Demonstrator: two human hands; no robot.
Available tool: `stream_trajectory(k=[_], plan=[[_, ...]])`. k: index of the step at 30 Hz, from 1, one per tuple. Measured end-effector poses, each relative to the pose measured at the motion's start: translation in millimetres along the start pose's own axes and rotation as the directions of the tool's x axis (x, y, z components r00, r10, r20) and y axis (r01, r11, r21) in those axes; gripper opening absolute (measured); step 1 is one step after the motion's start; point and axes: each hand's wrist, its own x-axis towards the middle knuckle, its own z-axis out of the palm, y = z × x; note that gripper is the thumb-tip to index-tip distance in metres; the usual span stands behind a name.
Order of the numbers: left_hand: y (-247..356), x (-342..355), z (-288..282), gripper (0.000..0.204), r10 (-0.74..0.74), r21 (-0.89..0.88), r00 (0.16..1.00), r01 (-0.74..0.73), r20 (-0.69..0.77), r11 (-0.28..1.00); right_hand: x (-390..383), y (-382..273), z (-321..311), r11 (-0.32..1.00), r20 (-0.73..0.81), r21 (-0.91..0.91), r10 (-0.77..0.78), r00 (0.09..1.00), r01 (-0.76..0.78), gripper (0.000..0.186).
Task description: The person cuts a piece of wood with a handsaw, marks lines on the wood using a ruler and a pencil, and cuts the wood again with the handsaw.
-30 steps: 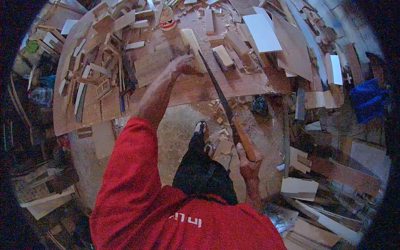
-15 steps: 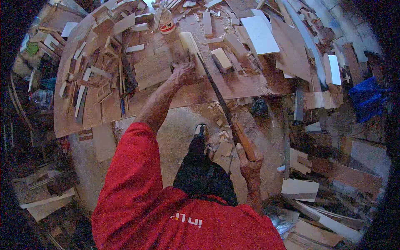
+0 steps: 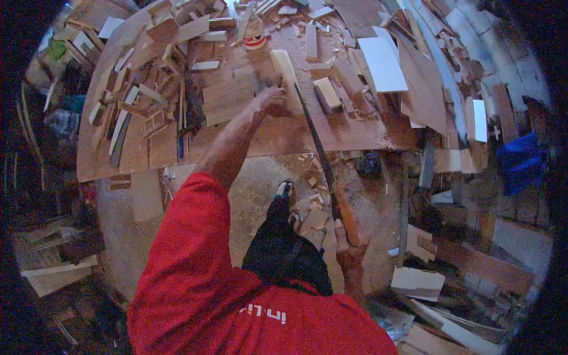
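A handsaw (image 3: 315,133) with a long dark blade and a brown wooden handle (image 3: 348,222) slants away from me. My right hand (image 3: 350,251) is closed round the handle, in front of my body. The blade's far end lies along the right edge of a pale wooden strip (image 3: 285,64) on the workbench. My left hand (image 3: 272,102) rests over the strip's left side and holds it down; its fingers are partly blurred. Whether the teeth are inside the wood I cannot tell. A thin flat board (image 3: 228,102) lies left of that hand.
Wood offcuts (image 3: 157,94) crowd the workbench (image 3: 148,151). A white bottle (image 3: 254,36) with a red label stands beyond the strip. A white panel (image 3: 383,65) and a short block (image 3: 327,93) lie to the right. Scraps (image 3: 313,220) lie on the floor near my feet.
The view has shifted, so the bench things appear lower and further right. My right hand and the saw handle sit slightly nearer my body. My left hand stays at the strip.
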Motion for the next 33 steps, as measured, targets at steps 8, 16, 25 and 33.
stream_trajectory(k=[8, 16, 25, 33], plan=[[23, 10, -7, 0.034, -0.036, 0.235, 0.998, 0.023, 0.051, 0.972, 12, 7, 4, 0.924, 0.049, -0.28, -0.256, 0.965, 0.259, 0.024], [44, 29, -20, 0.031, -0.37, 0.453, 0.876, 0.206, 0.31, 0.867, 17, 2, 13, 0.925, 0.129, -0.373, 0.127, 0.983, -0.071, 0.023], [23, 36, 4, 0.039, -0.538, 0.478, 0.814, 0.39, 0.221, 0.787, 21, -6, 14, 0.866, 0.125, -0.465, -0.141, 0.982, 0.183, 0.029], [68, 23, -25, 0.04, -0.268, 0.309, 0.959, 0.282, -0.088, 0.908, 16, 14, 8, 0.86, 0.116, -0.477, -0.141, 0.983, 0.18, 0.031]])
